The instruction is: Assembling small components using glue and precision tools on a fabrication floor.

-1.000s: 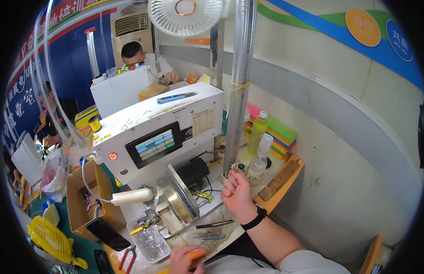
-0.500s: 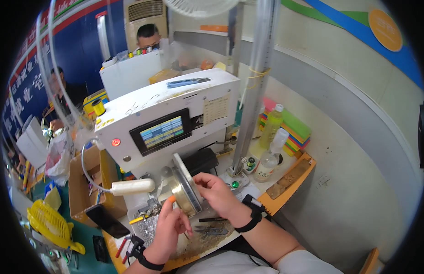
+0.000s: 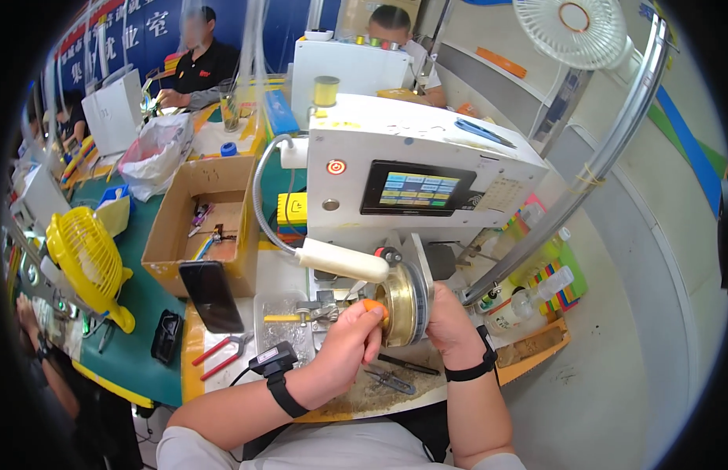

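A brass-coloured wheel with a dark, greyish rim (image 3: 400, 307) is mounted at the front of a white machine (image 3: 427, 145). My left hand (image 3: 348, 341) is at the wheel's left side, thumb and index finger pressed together. An orange cover (image 3: 374, 311) shows at its fingertips; anything between them is too small to make out. My right hand (image 3: 452, 325) is against the wheel's right side, its fingertips mostly hidden. Above my left hand hangs a cream-coloured rounded bar (image 3: 344, 260) on a flexible metal hose. Thread snips (image 3: 390, 381) lie on the worktop below the wheel.
Left of the wheel are a clear tray (image 3: 282, 333), red-handled pliers (image 3: 220, 356), a propped phone (image 3: 211, 296) and an open cardboard box (image 3: 211, 184). A yellow fan (image 3: 86, 258) stands farther left. At right are a metal post (image 3: 572, 188) and bottles (image 3: 528, 305). Other people sit beyond.
The view has swung left, so the machine appears farther right. My left hand's fingers have come together at the wheel. My right hand has moved to the wheel's right side, its fingers now less visible.
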Motion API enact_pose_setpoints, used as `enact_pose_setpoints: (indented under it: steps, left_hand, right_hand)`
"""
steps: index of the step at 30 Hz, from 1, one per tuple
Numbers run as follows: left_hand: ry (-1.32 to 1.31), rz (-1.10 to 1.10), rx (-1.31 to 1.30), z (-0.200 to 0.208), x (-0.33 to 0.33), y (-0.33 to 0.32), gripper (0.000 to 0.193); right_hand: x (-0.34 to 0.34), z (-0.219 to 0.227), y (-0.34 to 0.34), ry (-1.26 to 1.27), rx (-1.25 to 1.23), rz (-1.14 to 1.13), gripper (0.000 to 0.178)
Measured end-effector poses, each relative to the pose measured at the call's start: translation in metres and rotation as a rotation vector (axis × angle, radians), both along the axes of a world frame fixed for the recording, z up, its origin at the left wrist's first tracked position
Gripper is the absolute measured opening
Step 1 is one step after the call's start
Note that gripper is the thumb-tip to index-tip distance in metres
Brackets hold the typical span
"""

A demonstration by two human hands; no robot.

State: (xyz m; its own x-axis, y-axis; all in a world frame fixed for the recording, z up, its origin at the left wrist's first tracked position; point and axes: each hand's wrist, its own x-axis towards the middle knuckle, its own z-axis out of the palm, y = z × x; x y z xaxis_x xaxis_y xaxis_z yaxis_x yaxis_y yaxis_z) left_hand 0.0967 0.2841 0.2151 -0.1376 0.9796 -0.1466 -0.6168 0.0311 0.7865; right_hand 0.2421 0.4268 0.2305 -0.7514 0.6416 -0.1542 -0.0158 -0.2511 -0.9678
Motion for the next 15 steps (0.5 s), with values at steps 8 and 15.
enact_pose_setpoints:
  steps: [8, 15]
  left_hand:
    - [-0.161, -0.14, 0.038, -0.015, -0.023, -0.045, 0.021]
    - [0.092, -0.29, 0.001, -0.014, -0.041, -0.099, 0.018]
  right_hand:
    - [0.023, -0.015, -0.034, 0.34, -0.339, -0.252, 0.012]
    - [0.036, -0.017, -0.057, 0.263, -0.176, -0.428, 0.012]
